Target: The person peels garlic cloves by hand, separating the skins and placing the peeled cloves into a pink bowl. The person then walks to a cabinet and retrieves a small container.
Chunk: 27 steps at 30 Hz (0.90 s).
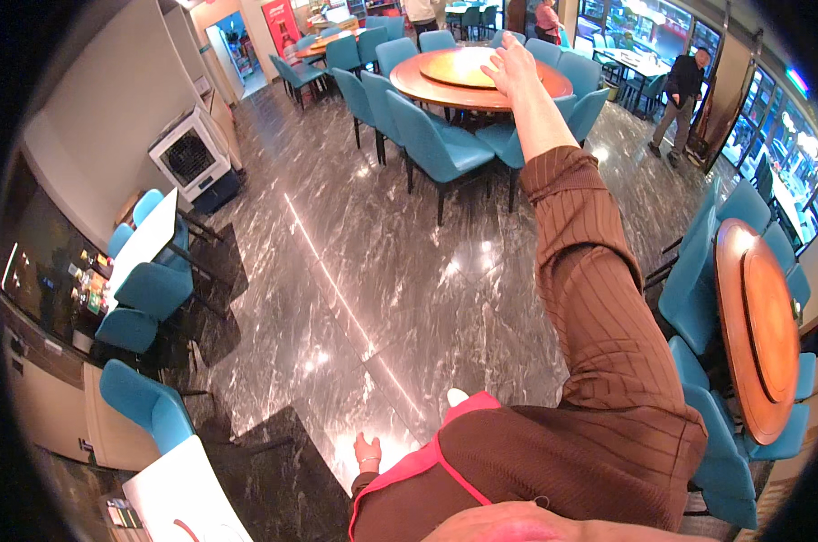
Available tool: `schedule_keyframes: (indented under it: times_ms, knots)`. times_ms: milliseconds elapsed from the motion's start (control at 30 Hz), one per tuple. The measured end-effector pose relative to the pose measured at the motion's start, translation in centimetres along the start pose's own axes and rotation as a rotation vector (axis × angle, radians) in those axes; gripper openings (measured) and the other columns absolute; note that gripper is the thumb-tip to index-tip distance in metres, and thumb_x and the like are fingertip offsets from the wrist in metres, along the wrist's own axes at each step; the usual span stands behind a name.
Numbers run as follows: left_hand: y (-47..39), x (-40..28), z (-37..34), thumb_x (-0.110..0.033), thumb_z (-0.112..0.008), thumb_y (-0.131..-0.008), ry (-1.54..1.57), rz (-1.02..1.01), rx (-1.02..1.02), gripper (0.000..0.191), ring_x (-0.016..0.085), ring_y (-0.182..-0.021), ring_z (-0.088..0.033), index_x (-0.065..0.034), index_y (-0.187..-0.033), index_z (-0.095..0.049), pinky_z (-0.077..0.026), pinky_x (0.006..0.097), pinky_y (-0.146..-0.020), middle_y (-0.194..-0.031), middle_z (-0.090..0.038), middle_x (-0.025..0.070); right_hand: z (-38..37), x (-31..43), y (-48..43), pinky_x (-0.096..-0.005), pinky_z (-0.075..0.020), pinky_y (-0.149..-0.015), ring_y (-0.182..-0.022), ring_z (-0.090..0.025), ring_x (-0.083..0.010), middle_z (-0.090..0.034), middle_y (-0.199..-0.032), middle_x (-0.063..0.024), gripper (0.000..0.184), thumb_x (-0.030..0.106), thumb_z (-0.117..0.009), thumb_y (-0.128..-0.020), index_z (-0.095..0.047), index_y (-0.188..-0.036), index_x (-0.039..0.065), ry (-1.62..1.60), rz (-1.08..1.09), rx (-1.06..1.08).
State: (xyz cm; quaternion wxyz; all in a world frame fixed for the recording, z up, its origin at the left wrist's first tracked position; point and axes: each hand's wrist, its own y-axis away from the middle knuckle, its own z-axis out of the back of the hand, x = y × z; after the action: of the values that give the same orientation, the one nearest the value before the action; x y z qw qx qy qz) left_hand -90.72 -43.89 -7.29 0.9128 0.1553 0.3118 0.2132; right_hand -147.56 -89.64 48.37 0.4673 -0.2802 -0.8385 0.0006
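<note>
My right arm stretches far forward in a rolled brown striped sleeve (585, 284). At its end, my right hand (514, 66) is raised with fingers apart and holds nothing. In the picture it overlaps the orange lazy Susan (453, 68) on a round wooden table (409, 81); no contact can be made out. Low by my side hangs my left hand (368, 452), small in view, a band at its wrist, thumb and fingers apart and nothing visible in it. Below it shows the pink edge of an apron (399, 471). Dark marble-patterned floor (395, 271) lies before me.
Blue chairs (436, 149) surround the round table. A second round table (730, 325) stands at right. White tables (179, 494) and an air cooler (189, 159) line the left. A person in dark clothes (683, 95) stands near the windows; others are farther back.
</note>
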Motion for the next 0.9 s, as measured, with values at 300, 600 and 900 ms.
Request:
schedule_keyframes:
  times_ms: [300, 600, 900]
  knots:
    - [12.0, 10.2, -5.1, -0.032, -0.070, -0.089, -0.029, 0.216, 0.301, 0.069, 0.046, -0.130, -0.052, 0.0072, -0.142, -0.049, -0.042, 0.0490, -0.112, -0.137, -0.056, 0.0328, 5.6, -4.3, 14.5, -0.0367, -0.0569, -0.072, -0.083, -0.068, -0.0224, -0.069, -0.116, -0.0199, 0.061, 0.011, -0.054, -0.101, -0.024, -0.155, 0.012, 0.168, -0.364, 0.179]
    - [18.1, 10.9, -6.9, -0.032, -0.069, -0.090, 0.180, 0.223, 0.059, 0.070, 0.048, -0.130, -0.052, 0.0107, -0.141, -0.049, -0.040, 0.0494, -0.113, -0.137, -0.055, 0.0355, 9.6, -4.1, 17.4, -0.0323, -0.0526, -0.058, -0.064, -0.061, -0.0144, -0.071, -0.096, -0.0155, 0.038, 0.017, -0.058, -0.099, -0.048, -0.135, 0.008, 0.110, -0.330, 0.294]
    - [24.4, -8.9, -5.1, -0.028, -0.067, -0.093, 0.229, -0.342, -0.688, 0.064, 0.041, -0.143, -0.039, 0.0000, -0.147, -0.048, -0.030, 0.0467, -0.121, -0.153, -0.044, 0.0243, 16.1, -25.3, 60.3, -0.0617, -0.0380, -0.113, -0.149, -0.030, -0.0415, -0.023, -0.168, -0.0136, 0.080, 0.067, -0.035, -0.103, -0.021, -0.163, 0.016, 0.230, -1.616, 0.497]
